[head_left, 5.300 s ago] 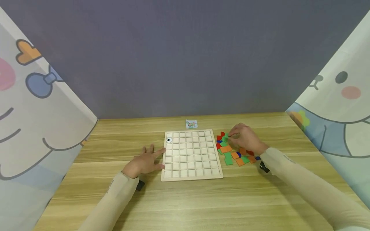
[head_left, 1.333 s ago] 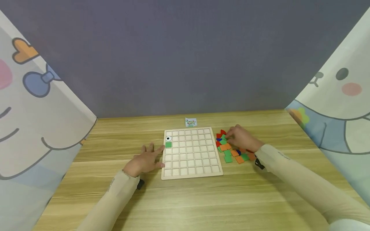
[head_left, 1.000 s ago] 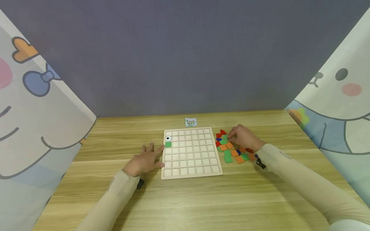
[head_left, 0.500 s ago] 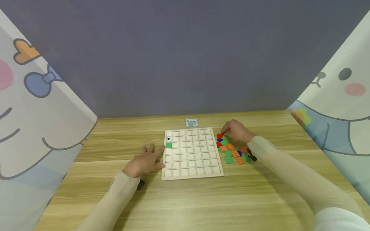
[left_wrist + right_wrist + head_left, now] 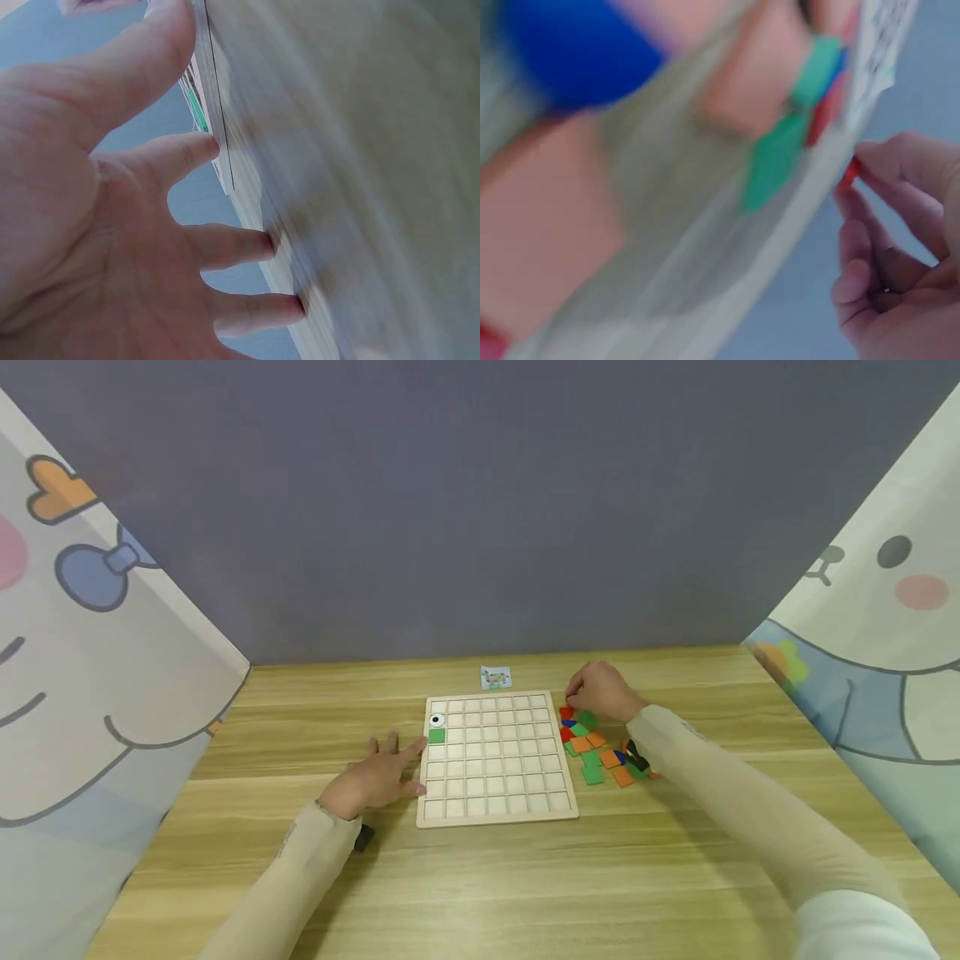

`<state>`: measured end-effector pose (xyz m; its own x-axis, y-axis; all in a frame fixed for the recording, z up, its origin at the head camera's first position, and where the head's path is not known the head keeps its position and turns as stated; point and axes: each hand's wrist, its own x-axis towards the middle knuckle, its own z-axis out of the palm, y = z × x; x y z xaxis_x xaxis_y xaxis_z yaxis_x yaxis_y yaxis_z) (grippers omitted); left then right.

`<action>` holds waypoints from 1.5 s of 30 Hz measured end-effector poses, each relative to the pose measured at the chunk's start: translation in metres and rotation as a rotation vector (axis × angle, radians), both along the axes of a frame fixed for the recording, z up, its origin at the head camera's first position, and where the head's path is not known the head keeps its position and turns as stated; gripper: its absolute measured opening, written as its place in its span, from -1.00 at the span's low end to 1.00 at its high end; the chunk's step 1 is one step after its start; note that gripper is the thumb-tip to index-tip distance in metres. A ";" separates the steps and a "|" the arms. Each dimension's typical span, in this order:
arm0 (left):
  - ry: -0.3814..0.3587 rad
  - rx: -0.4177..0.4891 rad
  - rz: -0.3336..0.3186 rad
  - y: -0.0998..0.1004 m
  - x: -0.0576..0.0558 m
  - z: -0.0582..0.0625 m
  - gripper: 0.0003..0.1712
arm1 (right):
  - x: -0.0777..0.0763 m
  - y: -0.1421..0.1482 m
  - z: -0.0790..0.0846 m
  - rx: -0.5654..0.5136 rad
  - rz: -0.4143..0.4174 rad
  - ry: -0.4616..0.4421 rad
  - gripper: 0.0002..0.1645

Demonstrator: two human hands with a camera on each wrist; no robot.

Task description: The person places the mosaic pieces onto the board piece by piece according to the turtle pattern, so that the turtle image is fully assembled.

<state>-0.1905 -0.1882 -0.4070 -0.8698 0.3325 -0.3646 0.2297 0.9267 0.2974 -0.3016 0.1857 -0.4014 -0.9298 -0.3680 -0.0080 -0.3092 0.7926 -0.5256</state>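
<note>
Red piece [image 5: 849, 175] right of centre seemed super light, stiff, easiest edge-held; right hand [image 5: 604, 692] pinched it, left hand [image 5: 373, 783] splayed against board [image 5: 495, 767].

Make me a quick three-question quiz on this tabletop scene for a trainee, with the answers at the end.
1. True or false: the left hand touches the edge of the wooden grid board.

2. What colour is the piece that the right hand pinches?
A. Blue
B. Green
C. Red

3. How many tiles lie on the board, and what are they?

Key:
1. True.
2. C.
3. Two: a white eye tile and a green square tile.
</note>
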 end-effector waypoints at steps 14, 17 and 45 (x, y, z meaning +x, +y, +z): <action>0.000 0.002 -0.002 0.000 0.000 0.001 -0.07 | 0.010 -0.107 0.004 -0.055 0.242 0.076 -0.94; 0.006 -0.012 -0.005 0.001 -0.001 0.001 -0.07 | 0.008 -0.126 -0.002 -0.065 0.241 0.041 -0.95; 0.011 -0.049 -0.004 0.000 -0.001 0.001 -0.07 | 0.007 -0.174 -0.012 -0.027 0.303 0.014 -0.75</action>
